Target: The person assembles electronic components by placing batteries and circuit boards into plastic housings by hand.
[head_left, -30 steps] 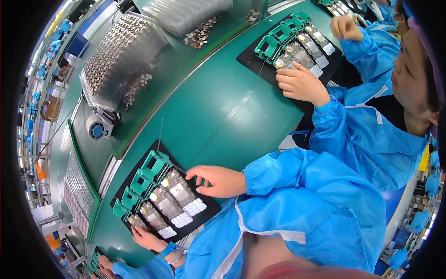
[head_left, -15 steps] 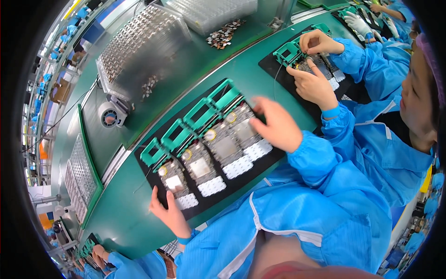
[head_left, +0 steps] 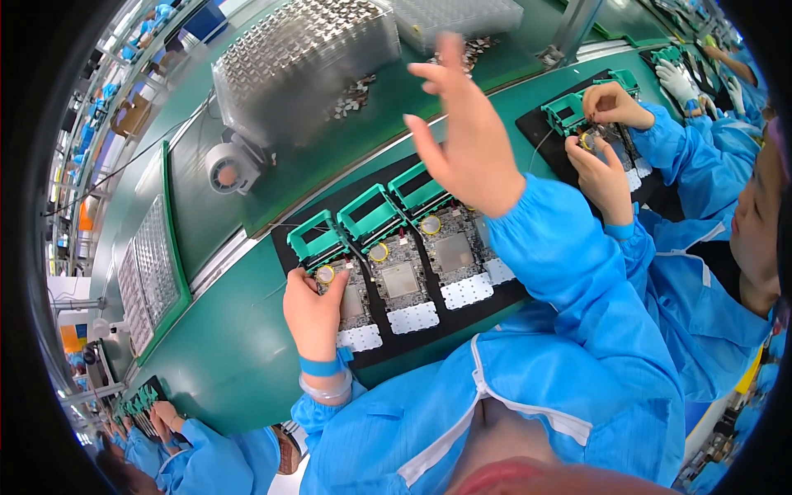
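Several grey circuit boards (head_left: 398, 279) lie in a row on a black mat (head_left: 381, 345), each with a round, yellow-rimmed coin cell and a white perforated plate at its near end. Green frames (head_left: 363, 216) stand along their far side. My left hand (head_left: 313, 318) is on the leftmost circuit board (head_left: 353, 304), thumb and fingers bent around its far part beside the coin cell (head_left: 325, 273). Raised over the mat's far right part, my right hand (head_left: 474, 136) is open, fingers apart and holding nothing. My right arm hides much of the rightmost board.
Beyond the mat, stacked clear trays (head_left: 305, 66) stand near piles of small loose parts (head_left: 351, 97). A small round fan (head_left: 231, 169) sits at left, near a green-edged tray (head_left: 157, 272). At right, a co-worker's hands (head_left: 606, 169) handle boards on another mat.
My right hand has lifted off the rightmost board and moved up and away toward the trays. My left hand has moved from beside the leftmost board onto it. The view has shifted.
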Available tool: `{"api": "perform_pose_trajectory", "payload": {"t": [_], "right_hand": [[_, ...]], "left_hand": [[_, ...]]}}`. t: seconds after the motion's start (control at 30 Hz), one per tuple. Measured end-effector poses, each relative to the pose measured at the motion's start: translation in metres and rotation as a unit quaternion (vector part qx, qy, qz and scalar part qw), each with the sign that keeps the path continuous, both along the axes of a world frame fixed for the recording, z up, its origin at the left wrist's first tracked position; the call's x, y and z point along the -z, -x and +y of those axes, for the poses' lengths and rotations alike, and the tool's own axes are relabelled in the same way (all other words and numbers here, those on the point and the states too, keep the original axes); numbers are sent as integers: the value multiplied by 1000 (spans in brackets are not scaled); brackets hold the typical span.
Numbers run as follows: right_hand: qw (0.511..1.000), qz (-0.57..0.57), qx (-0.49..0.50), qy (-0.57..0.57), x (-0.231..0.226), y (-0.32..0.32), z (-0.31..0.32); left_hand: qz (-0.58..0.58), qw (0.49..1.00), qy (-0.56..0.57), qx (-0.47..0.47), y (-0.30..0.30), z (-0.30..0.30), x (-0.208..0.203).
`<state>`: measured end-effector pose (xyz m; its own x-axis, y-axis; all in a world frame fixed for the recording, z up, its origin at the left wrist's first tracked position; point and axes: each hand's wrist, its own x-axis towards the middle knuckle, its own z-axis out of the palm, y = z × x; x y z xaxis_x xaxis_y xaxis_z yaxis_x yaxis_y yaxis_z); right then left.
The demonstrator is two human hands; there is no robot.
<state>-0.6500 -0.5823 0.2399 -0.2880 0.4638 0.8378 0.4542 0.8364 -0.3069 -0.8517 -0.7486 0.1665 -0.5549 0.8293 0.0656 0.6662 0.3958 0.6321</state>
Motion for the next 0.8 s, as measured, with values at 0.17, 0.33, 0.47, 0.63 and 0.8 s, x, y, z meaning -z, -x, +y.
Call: {"api": "perform_pose_trajectory", "payload": {"t": [0.17,0.33,0.47,0.63,0.8], "right_hand": [[947,-286,-6,145,30,68,66],[944,-304,89,88,50,110,100],[947,-295,114,47,68,124,110],[951,-272,103,105,79,123,115],[951,-255,77,160,68,114,109]], "left_hand": [[-86,996,-24,-17,13,9,2],[-300,953,-38,2,17,20,7],[-422,901,-65,75,25,13,6],[-487,857,-145,85,20,12,7],[-483,858,-157,75,18,13,6]]}}
